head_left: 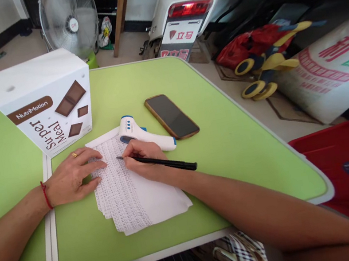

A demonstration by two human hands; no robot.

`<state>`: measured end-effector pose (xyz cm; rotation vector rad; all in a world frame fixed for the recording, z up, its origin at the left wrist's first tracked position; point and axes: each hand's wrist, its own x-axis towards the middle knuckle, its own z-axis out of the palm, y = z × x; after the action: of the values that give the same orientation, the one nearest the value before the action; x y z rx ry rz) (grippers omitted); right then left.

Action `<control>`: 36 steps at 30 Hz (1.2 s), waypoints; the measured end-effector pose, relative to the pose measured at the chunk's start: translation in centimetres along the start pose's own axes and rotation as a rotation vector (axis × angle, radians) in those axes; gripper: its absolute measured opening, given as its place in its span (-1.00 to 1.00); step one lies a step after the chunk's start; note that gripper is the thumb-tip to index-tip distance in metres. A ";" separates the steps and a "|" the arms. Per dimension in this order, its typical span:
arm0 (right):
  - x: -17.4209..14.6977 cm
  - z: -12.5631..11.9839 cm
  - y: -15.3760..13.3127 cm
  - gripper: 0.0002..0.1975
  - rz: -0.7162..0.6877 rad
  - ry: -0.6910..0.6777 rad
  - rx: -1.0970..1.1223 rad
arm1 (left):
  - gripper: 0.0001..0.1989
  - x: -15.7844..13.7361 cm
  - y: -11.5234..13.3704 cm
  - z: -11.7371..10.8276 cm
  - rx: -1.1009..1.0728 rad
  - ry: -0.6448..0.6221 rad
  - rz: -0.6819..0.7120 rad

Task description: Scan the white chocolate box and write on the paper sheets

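Observation:
Several loose sheets of paper [125, 197] lie in a stack on the green table, the top one partly covered with rows of handwriting. My right hand [145, 158] grips a black pen [173, 164], its tip at the upper part of the writing. With fingers spread, my left hand [76, 175] rests on the left edge of the sheets; it wears a ring and a red string bracelet. Just beyond my right hand lies a white and blue infrared thermometer [139, 133], across the top of the paper. My right hand hides part of the thermometer and the page.
A white NutriMotion box [52, 107] stands at the back left of the green table [239, 150]. A smartphone [174, 116] lies right of the thermometer. Beyond the table are a fan [71, 27], a scooter [188, 15] and a red plastic chair [344, 172].

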<state>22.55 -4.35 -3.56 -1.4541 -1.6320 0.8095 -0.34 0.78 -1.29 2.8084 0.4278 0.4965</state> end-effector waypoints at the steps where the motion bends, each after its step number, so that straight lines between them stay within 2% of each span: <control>1: 0.0 0.0 -0.1 -0.92 0.000 0.008 -0.009 | -0.72 0.0 0.0 0.0 0.000 0.001 0.001; 12: 0.1 -0.4 -0.1 -0.93 0.002 -0.046 -0.098 | -0.72 -0.1 -0.2 0.2 -0.005 0.000 -0.013; 19: -0.1 -0.7 -0.4 -0.95 -0.273 -0.093 -0.245 | -0.71 -0.3 -0.7 0.2 0.038 -0.007 0.033; 24: 1.0 0.0 0.5 -0.95 -0.377 -0.187 -0.310 | -0.69 -0.3 -0.8 0.1 0.127 0.003 0.003; 26: 1.3 0.2 0.8 -0.94 -0.418 -0.175 -0.381 | -0.68 -0.3 -0.7 0.1 0.149 -0.005 -0.021; 29: 1.6 0.2 0.6 -0.92 -0.473 -0.243 -0.494 | -0.66 -0.4 -0.7 0.2 0.164 -0.037 -0.072; 36: 1.4 -0.4 -0.5 -0.87 -0.531 -0.308 -0.557 | -0.42 -0.9 -0.9 0.2 0.212 -0.041 -0.202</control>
<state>22.58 -3.00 -2.76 -1.1720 -2.4771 0.2871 -1.27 1.26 -1.97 2.9243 0.7883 0.3681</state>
